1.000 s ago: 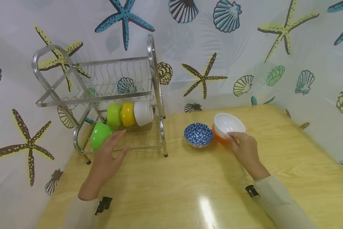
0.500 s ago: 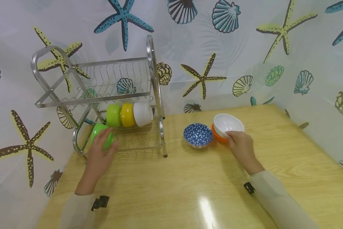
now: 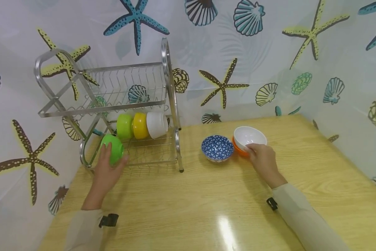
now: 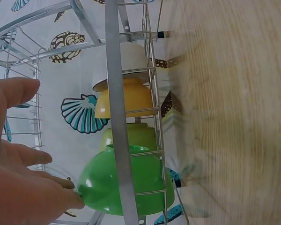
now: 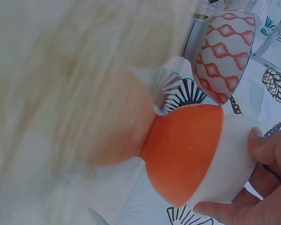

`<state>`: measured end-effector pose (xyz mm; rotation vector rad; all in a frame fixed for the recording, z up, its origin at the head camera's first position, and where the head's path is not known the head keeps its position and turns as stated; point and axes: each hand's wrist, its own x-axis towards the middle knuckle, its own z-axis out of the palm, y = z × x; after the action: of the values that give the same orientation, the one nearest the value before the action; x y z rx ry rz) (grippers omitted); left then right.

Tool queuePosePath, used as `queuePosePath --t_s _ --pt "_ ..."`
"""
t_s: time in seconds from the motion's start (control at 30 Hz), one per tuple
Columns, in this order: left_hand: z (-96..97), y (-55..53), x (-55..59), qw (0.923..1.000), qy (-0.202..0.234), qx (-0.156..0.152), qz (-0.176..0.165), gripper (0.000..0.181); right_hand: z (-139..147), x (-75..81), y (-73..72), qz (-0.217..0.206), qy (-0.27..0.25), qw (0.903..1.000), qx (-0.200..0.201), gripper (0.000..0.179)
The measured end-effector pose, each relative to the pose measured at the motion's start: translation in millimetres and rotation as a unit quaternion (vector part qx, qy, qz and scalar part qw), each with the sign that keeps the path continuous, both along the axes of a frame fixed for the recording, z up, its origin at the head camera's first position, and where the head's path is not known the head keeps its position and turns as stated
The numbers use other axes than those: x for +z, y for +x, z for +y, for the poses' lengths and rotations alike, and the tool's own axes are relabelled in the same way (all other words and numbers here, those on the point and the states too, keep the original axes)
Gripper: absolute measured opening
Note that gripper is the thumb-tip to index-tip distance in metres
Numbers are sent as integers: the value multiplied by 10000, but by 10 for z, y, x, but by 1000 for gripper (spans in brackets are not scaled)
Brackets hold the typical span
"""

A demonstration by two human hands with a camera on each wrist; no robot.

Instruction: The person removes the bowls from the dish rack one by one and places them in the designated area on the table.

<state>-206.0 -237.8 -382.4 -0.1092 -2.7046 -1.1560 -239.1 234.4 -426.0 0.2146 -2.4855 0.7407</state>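
In the head view my right hand (image 3: 263, 164) pinches the rim of a white bowl (image 3: 251, 135), which sits tilted inside an orange bowl (image 3: 240, 151). The right wrist view shows the white bowl (image 5: 232, 159) nested in the orange bowl (image 5: 187, 150), thumb and fingers around its side. My left hand (image 3: 107, 174) is at the front left of a metal dish rack (image 3: 150, 162), fingers spread beside a bright green bowl (image 3: 115, 148) on the lower shelf. Seen from the left wrist, the fingertips (image 4: 75, 200) are right at the edge of the green bowl (image 4: 103, 185).
Behind the green bowl, a lime bowl (image 3: 124, 126), a yellow bowl (image 3: 140, 125) and a white bowl (image 3: 156, 124) stand on edge in a row. A blue patterned bowl (image 3: 217, 148) stands on the wooden table (image 3: 181, 202) beside the orange one. A patterned sheet hangs behind.
My left hand has moved left and slightly down, uncovering more of the green bowl. The right hand and the white bowl have shifted slightly left, and the white bowl sits a little lower.
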Motion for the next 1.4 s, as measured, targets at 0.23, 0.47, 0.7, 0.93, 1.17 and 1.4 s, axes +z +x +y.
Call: queuePosePath --t_s 0.23,0.47,0.7,0.93,1.17,1.4 --pt "-46 -45 -62 9999 59 86 26 90 11 -20 -28 -188 36 9998 15 14" --pt "-100 -100 -141 9994 296 156 25 97 10 -46 -44 -324 120 9993 113 12" --pt "-139 -133 -173 9977 555 369 87 94 9 -33 -40 -595 240 9979 132 14" --pt "-183 -153 -221 9958 639 658 33 81 -7 2 -28 -860 468 9949 260 15" --pt "-229 -175 -229 9883 807 1260 304 62 -22 18 -25 -1102 548 9921 255 18" --pt "-241 -180 -215 9861 804 1391 424 51 -13 2 -29 -1285 572 9898 208 20"
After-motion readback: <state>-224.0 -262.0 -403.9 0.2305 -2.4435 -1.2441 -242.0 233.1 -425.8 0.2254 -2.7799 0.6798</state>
